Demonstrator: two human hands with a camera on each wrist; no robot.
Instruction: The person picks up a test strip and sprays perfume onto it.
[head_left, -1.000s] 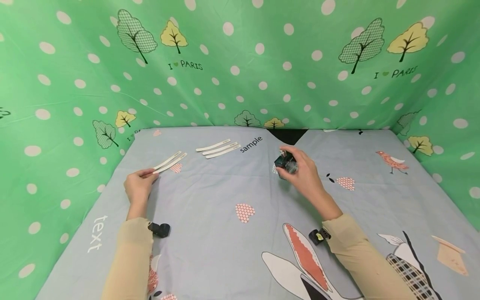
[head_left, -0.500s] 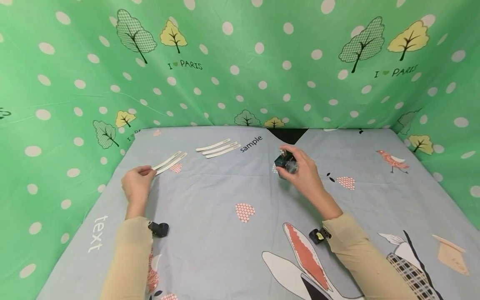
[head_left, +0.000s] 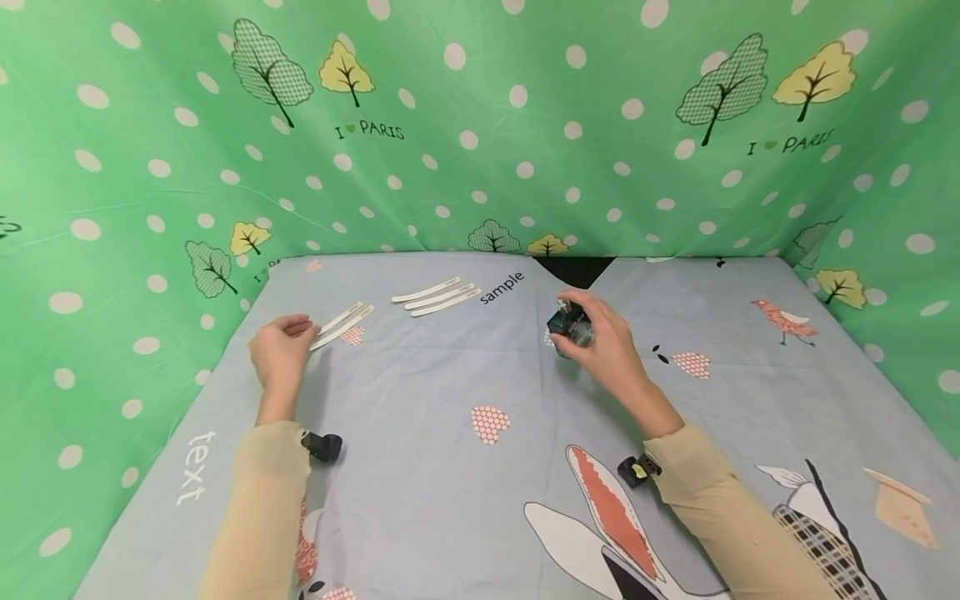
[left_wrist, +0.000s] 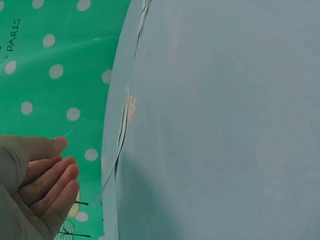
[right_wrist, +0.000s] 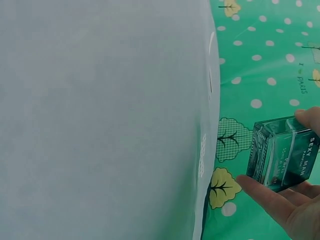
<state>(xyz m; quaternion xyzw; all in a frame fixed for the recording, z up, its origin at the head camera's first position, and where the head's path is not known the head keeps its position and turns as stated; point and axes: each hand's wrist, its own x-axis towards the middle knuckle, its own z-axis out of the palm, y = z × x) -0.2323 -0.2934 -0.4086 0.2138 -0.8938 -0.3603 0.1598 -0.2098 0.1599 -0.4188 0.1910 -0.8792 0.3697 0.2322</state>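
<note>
Two hands: right (head_left: 611, 350) grips "SEXY" perfume bottle (right_wrist: 282, 152); left (head_left: 279, 354) relaxed beside paper strips (head_left: 341, 325).

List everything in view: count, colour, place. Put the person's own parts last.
paper strips by the left hand: two, white, far left of the sheet, side by side, just past the fingertips.
paper strips by the word "sample": three, white, far middle of the sheet.
glass bottle: one, dark teal, clear, printed lettering, held above the sheet right of centre.
table sheet: one, grey-blue with hearts, birds and words.
backdrop: one, green with white dots and trees, behind and on both sides.
wrist cameras: two, black, one on each wrist.
left hand: fingers relaxed, holds nothing, beside the two strips.
right hand: grips the bottle.
sleeves: two, beige.
</note>
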